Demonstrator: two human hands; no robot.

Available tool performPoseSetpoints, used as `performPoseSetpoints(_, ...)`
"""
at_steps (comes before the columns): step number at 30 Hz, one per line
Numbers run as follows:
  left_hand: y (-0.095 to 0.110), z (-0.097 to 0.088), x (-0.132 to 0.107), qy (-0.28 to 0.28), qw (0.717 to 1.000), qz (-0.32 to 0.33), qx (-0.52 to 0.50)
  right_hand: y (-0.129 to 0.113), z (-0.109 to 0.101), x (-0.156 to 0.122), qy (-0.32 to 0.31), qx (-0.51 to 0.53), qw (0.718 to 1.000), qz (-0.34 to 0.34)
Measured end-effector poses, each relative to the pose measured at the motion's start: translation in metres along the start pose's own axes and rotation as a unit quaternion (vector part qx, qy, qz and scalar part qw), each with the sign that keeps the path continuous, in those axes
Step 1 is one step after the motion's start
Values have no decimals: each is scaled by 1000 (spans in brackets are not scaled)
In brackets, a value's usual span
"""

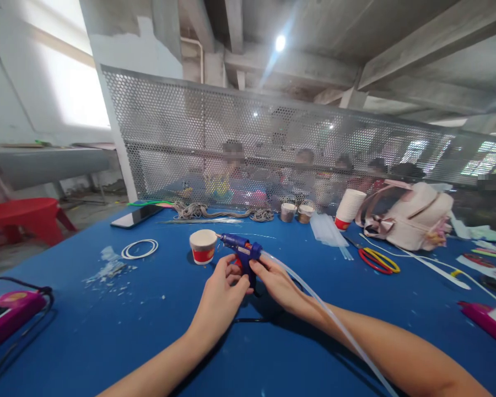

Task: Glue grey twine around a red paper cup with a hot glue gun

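Note:
A blue hot glue gun [243, 251] is held between both hands above the table. My left hand [227, 278] curls its fingers around the front of the handle, near the red trigger. My right hand [275, 278] grips the back of the gun, its thumb on the rear of the body. A long translucent glue stick [318, 302] runs out of the gun's back and over my right forearm. The nozzle points left, at the rim of a red and white paper cup [203, 247]. Whether the tip touches the cup, I cannot tell.
White cord rings [139, 249] and glue scraps [109, 269] lie left on the blue table [149, 336]. Behind are a phone [136, 216], grey cord [190, 210], two small cups and stacked cups [350, 208]. Scissors [376, 260], a pink backpack [409, 215] and power strips [14, 314] flank the work area.

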State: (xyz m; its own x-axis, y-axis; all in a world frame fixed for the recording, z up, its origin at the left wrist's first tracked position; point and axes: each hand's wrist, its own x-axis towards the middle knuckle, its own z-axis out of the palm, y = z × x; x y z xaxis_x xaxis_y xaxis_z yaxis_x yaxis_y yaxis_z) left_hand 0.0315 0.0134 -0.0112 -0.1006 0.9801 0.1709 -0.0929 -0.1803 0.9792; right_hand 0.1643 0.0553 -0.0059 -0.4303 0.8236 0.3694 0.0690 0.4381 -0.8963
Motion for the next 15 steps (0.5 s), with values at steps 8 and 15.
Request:
performPoseSetpoints(8,-4,-1,-2,-10,992,49,117,2,1,5,-2,111,993,40)
performPoseSetpoints(15,0,-2,-6,13,974,110,200,-2,-1,2,-33,112,992,40)
